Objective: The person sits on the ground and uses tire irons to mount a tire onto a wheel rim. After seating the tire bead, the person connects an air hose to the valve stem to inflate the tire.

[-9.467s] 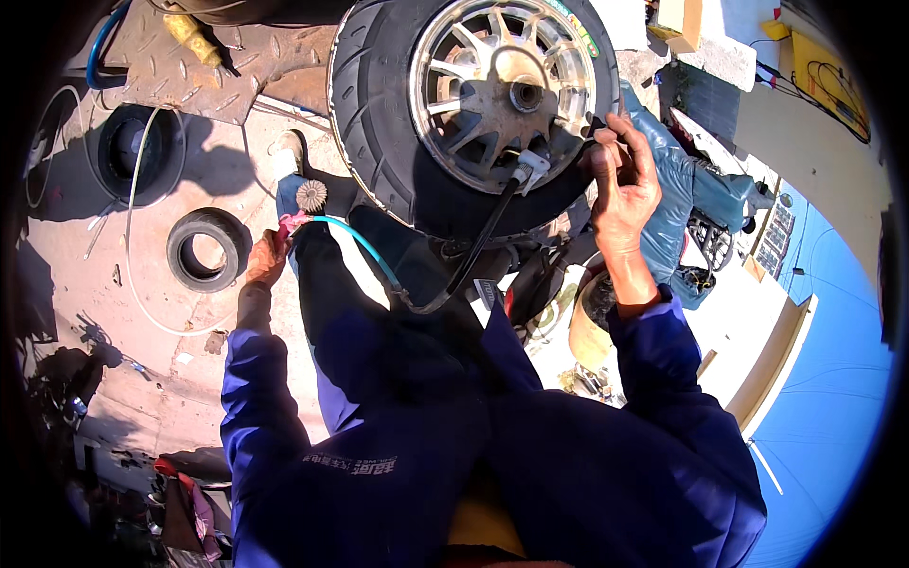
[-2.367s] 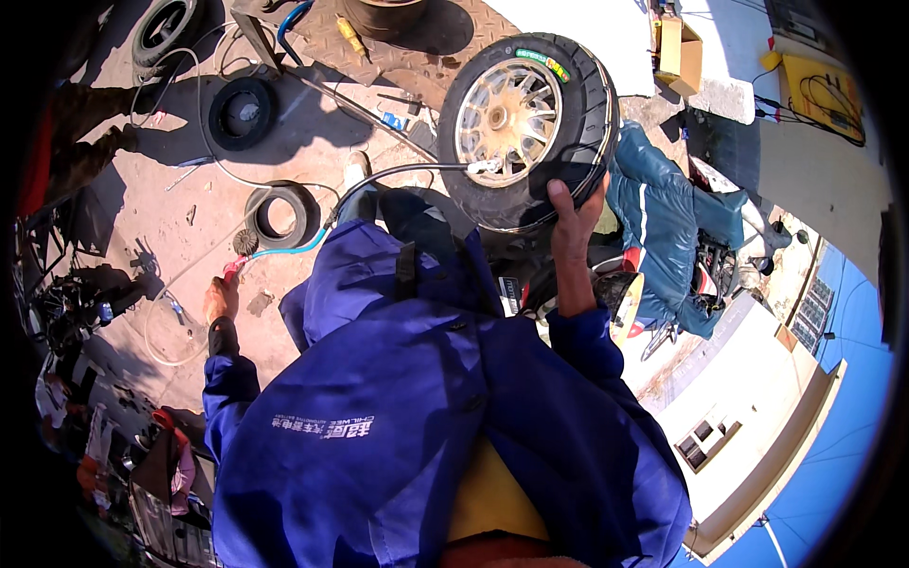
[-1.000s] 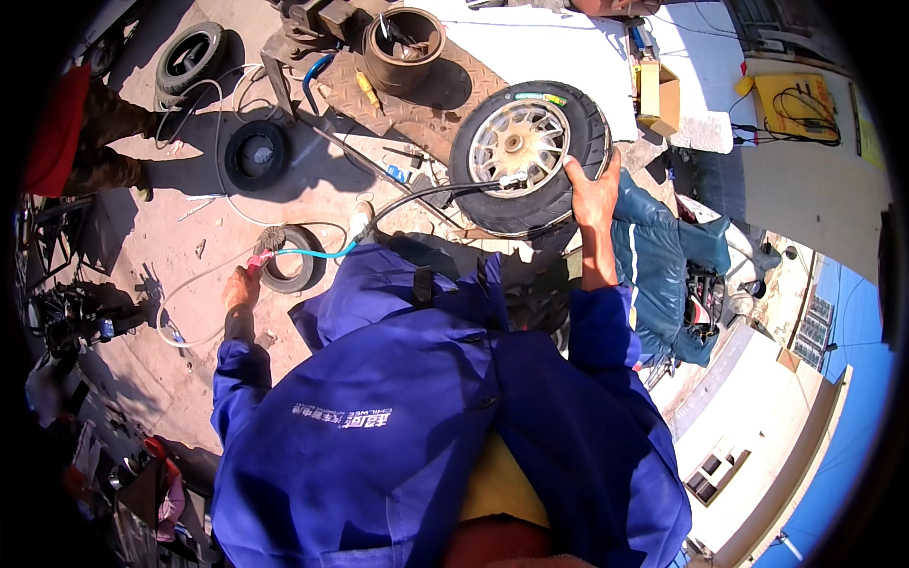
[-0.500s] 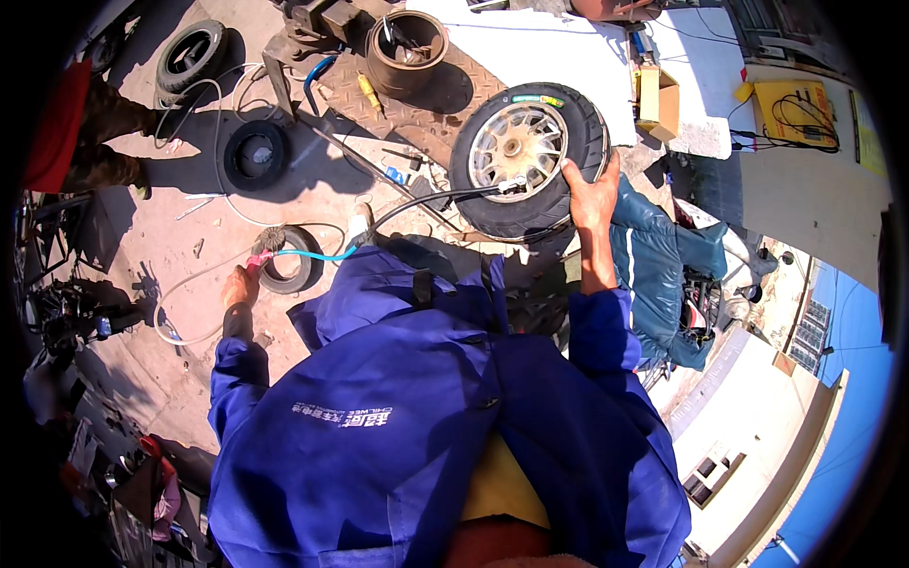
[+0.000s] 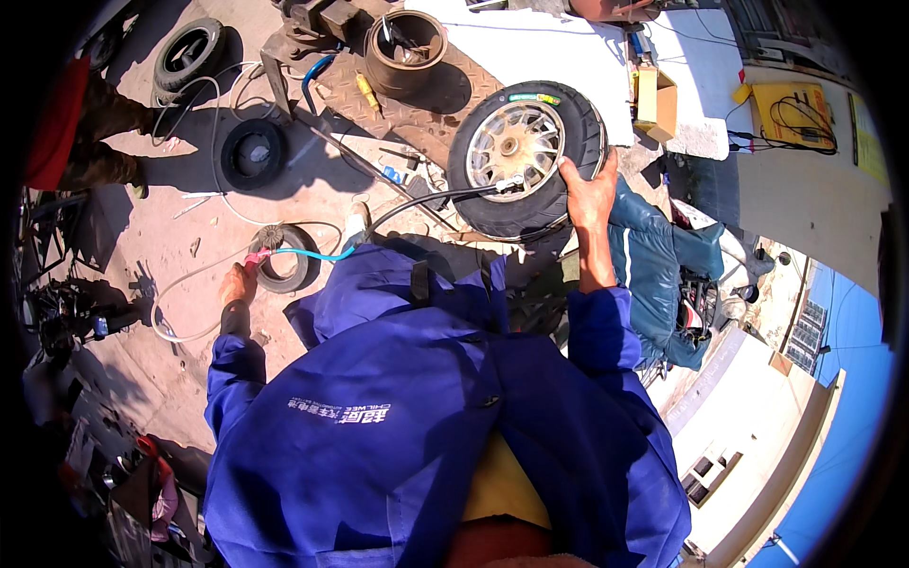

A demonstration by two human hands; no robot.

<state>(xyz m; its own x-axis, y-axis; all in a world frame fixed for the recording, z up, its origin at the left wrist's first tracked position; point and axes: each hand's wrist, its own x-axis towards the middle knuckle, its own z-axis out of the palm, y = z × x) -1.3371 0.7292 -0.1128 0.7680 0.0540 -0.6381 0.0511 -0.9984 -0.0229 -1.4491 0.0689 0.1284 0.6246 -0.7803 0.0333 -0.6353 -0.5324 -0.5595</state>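
Note:
My left hand (image 5: 239, 284), low at the left, is closed round the red grip of a tyre inflator (image 5: 254, 257) with a round gauge (image 5: 272, 235). From the inflator a hose, blue (image 5: 317, 255) then black (image 5: 407, 204), leads to a clip-on chuck (image 5: 508, 186) at the rim of a wheel. This wheel (image 5: 526, 214) has a black tyre and a pale spoked rim, and leans tilted on its tread. My right hand (image 5: 591, 194) grips the tyre's right edge, thumb on the sidewall; its other fingers are partly hidden behind.
Loose tyres (image 5: 254, 154) lie on the ground at left, with a pale air hose (image 5: 220, 104) looping between them. A person's legs (image 5: 109, 128) stand at far left. Behind the wheel are a rusty metal pot (image 5: 405, 57) and a yellow-handled tool (image 5: 367, 92). A teal padded cover (image 5: 649, 275) is at right.

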